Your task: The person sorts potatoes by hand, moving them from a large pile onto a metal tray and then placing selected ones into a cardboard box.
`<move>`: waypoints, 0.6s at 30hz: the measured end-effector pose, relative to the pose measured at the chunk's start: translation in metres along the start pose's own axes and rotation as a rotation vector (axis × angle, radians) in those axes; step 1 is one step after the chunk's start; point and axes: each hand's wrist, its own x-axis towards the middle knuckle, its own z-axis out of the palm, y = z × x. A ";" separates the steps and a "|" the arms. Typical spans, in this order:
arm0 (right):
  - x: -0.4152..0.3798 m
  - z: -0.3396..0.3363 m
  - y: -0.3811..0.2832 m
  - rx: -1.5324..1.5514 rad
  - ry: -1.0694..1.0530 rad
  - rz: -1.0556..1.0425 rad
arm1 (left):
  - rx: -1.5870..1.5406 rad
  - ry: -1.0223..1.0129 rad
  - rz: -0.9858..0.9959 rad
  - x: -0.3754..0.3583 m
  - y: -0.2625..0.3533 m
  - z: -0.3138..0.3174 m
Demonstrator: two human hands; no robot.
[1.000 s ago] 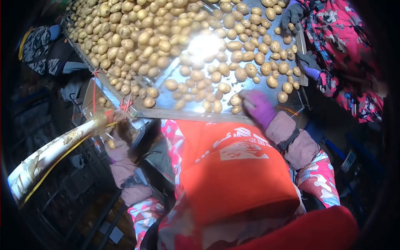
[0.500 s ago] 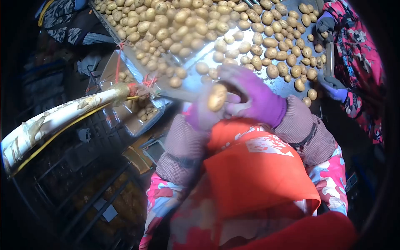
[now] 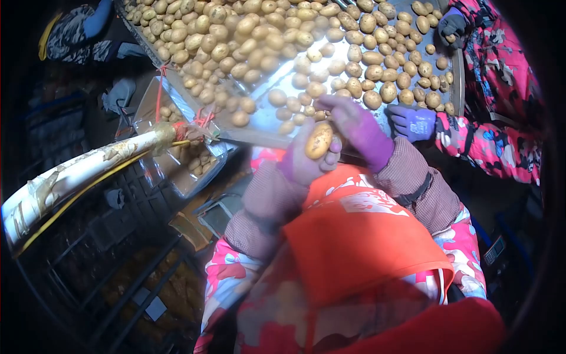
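My left hand (image 3: 305, 154), in a purple and grey glove, is closed around a potato (image 3: 319, 140) in front of the red apron (image 3: 365, 236). Just right of it, my right hand (image 3: 358, 127) reaches over the near edge of the metal table (image 3: 268, 121). Its fingers are stretched toward the loose potatoes (image 3: 315, 89) and partly blurred; whether something lies under its palm is hidden. Many more potatoes (image 3: 218, 29) are heaped on the table's far left part.
A co-worker's gloved hand (image 3: 415, 123) is close on the right, the other hand (image 3: 453, 28) farther up. Another person's sleeve (image 3: 97, 20) shows top left. A white taped pole (image 3: 88, 162) and a lined box of potatoes (image 3: 168, 177) stand left.
My hands have moved apart; the potato stays in my left hand while my right hand has opened. The co-worker's lower hand has moved left over the table, nearer to my right hand.
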 end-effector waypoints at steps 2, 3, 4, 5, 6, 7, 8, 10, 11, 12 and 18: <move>-0.006 -0.001 0.030 -0.312 -0.127 -0.122 | 0.143 -0.034 0.140 0.002 -0.008 -0.018; -0.011 0.000 0.017 -0.400 -0.198 -0.148 | 0.013 0.003 0.023 -0.003 -0.014 -0.034; -0.022 -0.002 0.005 -0.491 -0.264 -0.169 | -0.370 -0.021 -0.167 -0.016 -0.018 -0.071; -0.036 -0.017 0.012 -0.539 -0.256 -0.080 | -0.714 -0.025 -0.351 -0.039 -0.014 -0.118; -0.047 -0.032 0.033 -0.579 -0.248 0.009 | -0.872 -0.021 -0.394 -0.062 -0.007 -0.162; -0.057 -0.038 0.051 -0.615 -0.238 0.102 | -0.994 0.041 -0.442 -0.076 0.020 -0.182; -0.069 -0.049 0.067 -0.682 -0.137 0.030 | -0.947 -0.127 -0.371 -0.097 0.048 -0.194; -0.092 -0.072 0.085 -0.793 0.017 -0.088 | -0.917 0.156 -0.232 -0.127 0.074 -0.239; -0.100 -0.080 0.086 -0.844 0.083 -0.127 | -0.882 0.433 -0.138 -0.142 0.079 -0.265; -0.103 -0.088 0.081 -0.887 0.127 -0.128 | -0.843 0.649 -0.073 -0.150 0.078 -0.288; -0.102 -0.121 0.048 -1.059 0.370 -0.213 | -0.667 0.321 -0.059 -0.160 0.014 -0.294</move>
